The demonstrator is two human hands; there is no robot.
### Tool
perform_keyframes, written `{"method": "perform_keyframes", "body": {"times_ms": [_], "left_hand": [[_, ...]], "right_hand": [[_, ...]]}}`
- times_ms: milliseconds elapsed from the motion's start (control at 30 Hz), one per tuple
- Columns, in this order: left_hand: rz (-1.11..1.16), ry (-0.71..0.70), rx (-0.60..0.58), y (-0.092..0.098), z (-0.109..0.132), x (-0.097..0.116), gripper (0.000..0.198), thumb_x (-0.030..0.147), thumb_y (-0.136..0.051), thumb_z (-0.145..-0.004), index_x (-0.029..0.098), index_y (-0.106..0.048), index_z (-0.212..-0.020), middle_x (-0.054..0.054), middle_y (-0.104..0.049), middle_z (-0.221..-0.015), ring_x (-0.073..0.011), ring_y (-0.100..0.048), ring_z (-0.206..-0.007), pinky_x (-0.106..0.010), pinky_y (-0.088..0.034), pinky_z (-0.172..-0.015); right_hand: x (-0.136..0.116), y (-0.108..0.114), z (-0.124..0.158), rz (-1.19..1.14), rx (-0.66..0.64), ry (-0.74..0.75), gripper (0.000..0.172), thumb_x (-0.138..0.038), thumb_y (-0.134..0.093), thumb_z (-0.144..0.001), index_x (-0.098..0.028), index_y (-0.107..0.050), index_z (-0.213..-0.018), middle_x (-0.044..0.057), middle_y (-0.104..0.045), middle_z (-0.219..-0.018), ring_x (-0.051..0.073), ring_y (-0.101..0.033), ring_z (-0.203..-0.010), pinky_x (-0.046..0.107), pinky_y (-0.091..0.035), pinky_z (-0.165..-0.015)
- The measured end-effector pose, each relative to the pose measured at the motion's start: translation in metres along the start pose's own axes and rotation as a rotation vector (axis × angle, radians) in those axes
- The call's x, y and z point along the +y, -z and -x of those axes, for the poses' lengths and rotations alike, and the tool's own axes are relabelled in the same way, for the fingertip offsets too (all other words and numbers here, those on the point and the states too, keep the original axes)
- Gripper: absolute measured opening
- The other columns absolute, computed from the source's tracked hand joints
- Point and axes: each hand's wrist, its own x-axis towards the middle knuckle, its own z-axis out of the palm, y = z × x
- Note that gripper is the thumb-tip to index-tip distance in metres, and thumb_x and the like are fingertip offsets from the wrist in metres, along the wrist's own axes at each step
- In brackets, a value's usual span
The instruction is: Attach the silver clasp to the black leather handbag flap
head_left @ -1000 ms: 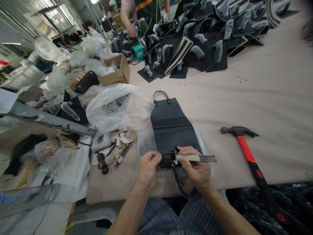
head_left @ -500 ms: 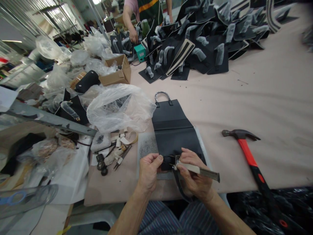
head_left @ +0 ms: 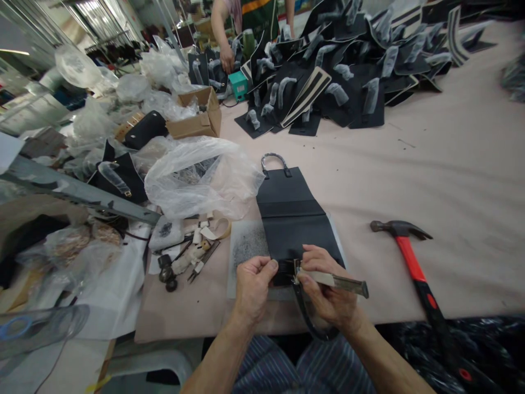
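Note:
A flat black bag panel (head_left: 292, 232) lies in front of me on a grey-white board (head_left: 246, 241), with a wrapped handle (head_left: 274, 156) at its far end. My left hand (head_left: 253, 284) pinches the panel's near edge between thumb and fingers, beside a dark strap piece. My right hand (head_left: 328, 290) grips a metal bar tool (head_left: 348, 284) wrapped in pale tape, its blunt end pointing right. The tool's working end sits at a small metal fitting (head_left: 296, 268) on the near edge. A second black handle (head_left: 309, 317) hangs over the table edge below my hands.
A claw hammer (head_left: 414, 268) with a red and black handle lies to the right. Small tools (head_left: 200, 260) and a clear plastic bag (head_left: 233, 180) are on the left. Beyond stand a cardboard box (head_left: 211, 120) and piled black panels (head_left: 348, 98); another person's hand (head_left: 227, 57) is there.
The view has shifted slightly. Both hands keep their hold at the near edge, and the near handle shows a little more below them.

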Motion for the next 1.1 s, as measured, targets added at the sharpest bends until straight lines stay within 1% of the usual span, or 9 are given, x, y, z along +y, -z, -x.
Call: {"method": "perform_keyframes", "body": {"times_ms": [333, 500, 667, 733, 833, 900, 1000, 1033, 1100], "left_hand": [[-0.060, -0.036, -0.001, -0.003, 0.002, 0.003, 0.034, 0.044, -0.080, -0.071, 0.012, -0.073, -0.078, -0.001, -0.062, -0.061, -0.0103, -0.050, -0.055, -0.022, -0.038, -0.054], [-0.048, -0.030, 0.001, -0.002, 0.002, 0.004, 0.029, 0.040, -0.078, -0.071, 0.012, -0.072, -0.077, -0.001, -0.062, -0.062, -0.0106, -0.050, -0.055, -0.023, -0.040, -0.055], [-0.037, -0.026, 0.008, -0.004, 0.003, 0.004, 0.031, 0.040, -0.079, -0.069, 0.011, -0.072, -0.076, -0.001, -0.063, -0.062, -0.0104, -0.050, -0.054, -0.022, -0.040, -0.053], [-0.019, -0.021, 0.011, -0.003, 0.001, 0.004, 0.032, 0.041, -0.079, -0.068, 0.012, -0.072, -0.077, -0.002, -0.064, -0.064, -0.0115, -0.052, -0.055, -0.023, -0.043, -0.054], [-0.037, 0.017, 0.028, 0.005, -0.007, 0.009, 0.034, 0.046, -0.074, -0.070, 0.014, -0.071, -0.081, -0.002, -0.066, -0.068, -0.0161, -0.058, -0.058, -0.027, -0.048, -0.055], [-0.244, 0.001, 0.026, 0.016, -0.014, 0.016, 0.028, 0.043, -0.072, -0.073, 0.015, -0.070, -0.076, -0.003, -0.065, -0.065, -0.0179, -0.058, -0.058, -0.028, -0.047, -0.054], [-0.698, -0.170, 0.043, 0.033, -0.017, 0.034, 0.016, 0.030, -0.073, -0.072, 0.016, -0.070, -0.065, -0.005, -0.063, -0.059, -0.0193, -0.058, -0.060, -0.028, -0.044, -0.060], [-0.777, -0.249, 0.066, 0.037, -0.015, 0.041, 0.013, 0.027, -0.073, -0.073, 0.016, -0.071, -0.066, -0.006, -0.065, -0.062, -0.0207, -0.061, -0.064, -0.030, -0.045, -0.064], [-0.769, -0.383, 0.073, 0.041, -0.005, 0.058, 0.011, 0.026, -0.073, -0.076, 0.018, -0.076, -0.082, -0.010, -0.073, -0.082, -0.0241, -0.066, -0.079, -0.033, -0.049, -0.075]], "right_hand": [[-0.003, 0.004, -0.006, 0.002, -0.039, -0.011, 0.018, -0.009, -0.058, -0.084, -0.021, -0.059, -0.097, 0.003, -0.061, -0.086, 0.020, -0.061, -0.089, 0.054, -0.053, -0.099], [-0.003, 0.002, -0.006, 0.001, -0.045, -0.037, 0.019, -0.009, -0.058, -0.084, -0.022, -0.060, -0.098, 0.003, -0.061, -0.087, 0.021, -0.061, -0.089, 0.055, -0.053, -0.099], [-0.003, -0.001, -0.007, -0.015, -0.038, -0.048, 0.016, -0.010, -0.059, -0.085, -0.022, -0.060, -0.094, 0.002, -0.062, -0.084, 0.019, -0.062, -0.086, 0.051, -0.052, -0.099], [-0.004, -0.003, -0.010, -0.013, -0.036, -0.066, 0.012, -0.011, -0.059, -0.086, -0.022, -0.060, -0.092, 0.001, -0.062, -0.082, 0.019, -0.062, -0.087, 0.048, -0.052, -0.098], [-0.007, -0.010, -0.019, -0.013, -0.029, -0.173, 0.003, -0.019, -0.060, -0.088, -0.021, -0.061, -0.086, 0.003, -0.063, -0.083, 0.019, -0.062, -0.081, 0.038, -0.054, -0.080], [-0.010, -0.014, -0.029, -0.064, -0.004, -0.303, 0.007, -0.026, -0.061, -0.089, -0.020, -0.062, -0.085, 0.003, -0.063, -0.082, 0.016, -0.060, -0.072, 0.032, -0.050, -0.065], [-0.013, -0.016, -0.045, -0.282, 0.059, -0.560, 0.022, -0.041, -0.061, -0.090, -0.019, -0.061, -0.085, 0.000, -0.061, -0.071, 0.014, -0.055, -0.060, 0.027, -0.045, -0.054], [-0.014, -0.015, -0.050, -0.357, 0.068, -0.640, 0.027, -0.045, -0.061, -0.090, -0.019, -0.060, -0.085, -0.001, -0.059, -0.067, 0.013, -0.054, -0.057, 0.026, -0.044, -0.051], [-0.018, -0.012, -0.057, -0.435, 0.037, -0.724, 0.031, -0.049, -0.063, -0.087, -0.019, -0.059, -0.083, -0.003, -0.058, -0.062, 0.013, -0.052, -0.054, 0.025, -0.042, -0.049]]}}
